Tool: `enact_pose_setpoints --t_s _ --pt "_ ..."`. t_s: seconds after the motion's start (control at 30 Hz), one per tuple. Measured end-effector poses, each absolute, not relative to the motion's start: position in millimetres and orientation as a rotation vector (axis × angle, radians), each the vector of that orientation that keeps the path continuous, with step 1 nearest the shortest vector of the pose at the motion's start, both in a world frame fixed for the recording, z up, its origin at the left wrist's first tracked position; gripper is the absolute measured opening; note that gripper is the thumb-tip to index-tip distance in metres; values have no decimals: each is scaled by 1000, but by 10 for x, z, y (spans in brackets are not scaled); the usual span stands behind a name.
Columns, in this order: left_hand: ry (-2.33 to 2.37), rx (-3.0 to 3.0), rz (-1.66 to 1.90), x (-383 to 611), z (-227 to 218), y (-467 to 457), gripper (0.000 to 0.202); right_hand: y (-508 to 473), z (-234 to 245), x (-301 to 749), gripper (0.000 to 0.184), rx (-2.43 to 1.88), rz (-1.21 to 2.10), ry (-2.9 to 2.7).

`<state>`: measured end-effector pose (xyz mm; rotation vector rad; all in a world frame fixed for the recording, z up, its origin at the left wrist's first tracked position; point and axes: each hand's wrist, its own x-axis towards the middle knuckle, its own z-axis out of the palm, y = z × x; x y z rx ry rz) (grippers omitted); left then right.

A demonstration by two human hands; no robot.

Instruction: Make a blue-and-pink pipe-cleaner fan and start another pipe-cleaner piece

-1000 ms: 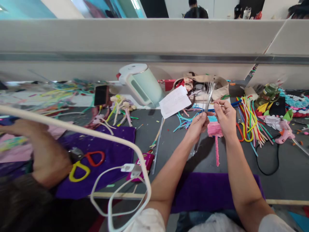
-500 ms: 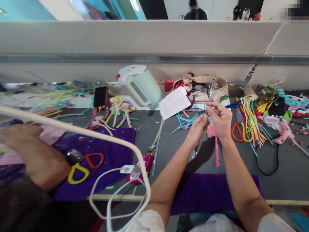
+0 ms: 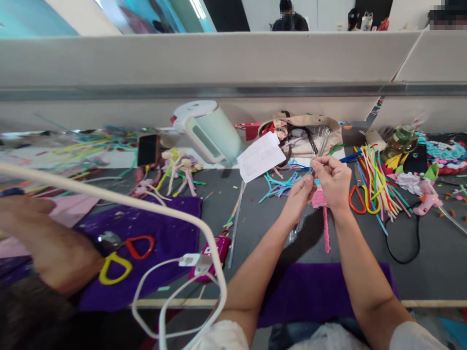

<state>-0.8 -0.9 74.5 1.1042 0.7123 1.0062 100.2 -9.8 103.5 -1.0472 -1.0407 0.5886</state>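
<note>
Close together above the grey table, my left hand (image 3: pixel 301 195) and my right hand (image 3: pixel 333 183) both pinch a bundle of thin, shiny, clear strands (image 3: pixel 322 140). The strands fan out above my fingertips, and a see-through end hangs below my left hand. Their exact kind is hard to make out. Beneath my hands lies a pink fuzzy piece (image 3: pixel 326 231) with a long strip, partly covered by my right hand. Blue pipe cleaners (image 3: pixel 275 187) lie to the left of my fingers. Several coloured pipe cleaners (image 3: pixel 379 180) and red-and-yellow scissors (image 3: pixel 356 199) are to the right.
A pale green kettle (image 3: pixel 215 133) and a white paper (image 3: pixel 260 158) stand behind my hands. A white cable (image 3: pixel 175 214) arches across the left foreground. Another person's arm (image 3: pixel 54 238) rests beside a purple cloth (image 3: pixel 175 223). At right lies a pink glue gun (image 3: pixel 427 197).
My hands keep hold of the strands, whose upper ends now lean further right. The view has shifted slightly; the table items otherwise stay in place.
</note>
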Motion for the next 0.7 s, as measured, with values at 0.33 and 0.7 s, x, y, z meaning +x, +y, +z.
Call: enact_pose_setpoints --t_s 0.33,0.7 --pt "757 1110 1067 -3 724 17 56 -91 1036 995 13 -1017 633 -999" --pt "739 1142 1120 -13 744 29 52 -72 1024 1014 15 -986 610 -1013"
